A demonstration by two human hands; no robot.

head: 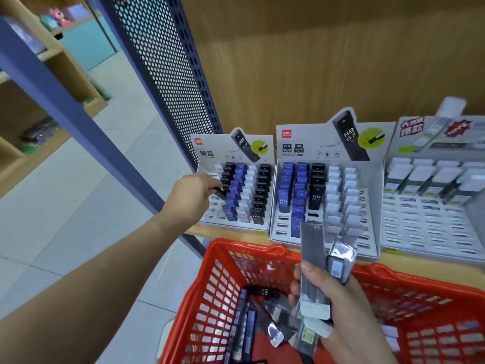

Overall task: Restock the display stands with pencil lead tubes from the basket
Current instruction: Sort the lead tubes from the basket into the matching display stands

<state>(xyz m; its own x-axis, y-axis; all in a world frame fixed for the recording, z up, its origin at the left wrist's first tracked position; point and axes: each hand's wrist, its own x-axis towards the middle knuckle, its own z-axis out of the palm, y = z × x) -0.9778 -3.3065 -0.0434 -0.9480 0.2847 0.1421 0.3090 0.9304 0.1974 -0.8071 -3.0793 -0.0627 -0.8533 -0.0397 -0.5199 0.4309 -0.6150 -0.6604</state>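
Several lead tubes (pixel 312 248) upright, slightly fanned

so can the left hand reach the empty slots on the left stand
Probably yes: the left hand, pinching a black lead tube, is right at the left column of the left display stand, and nothing covers the empty slots there.

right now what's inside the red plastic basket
In the red plastic basket lie a black tube marked HB 0.7, blue tubes and foil-wrapped packs. The right hand and the bundle of tubes in its grip cover the middle, so what lies beneath is hidden.
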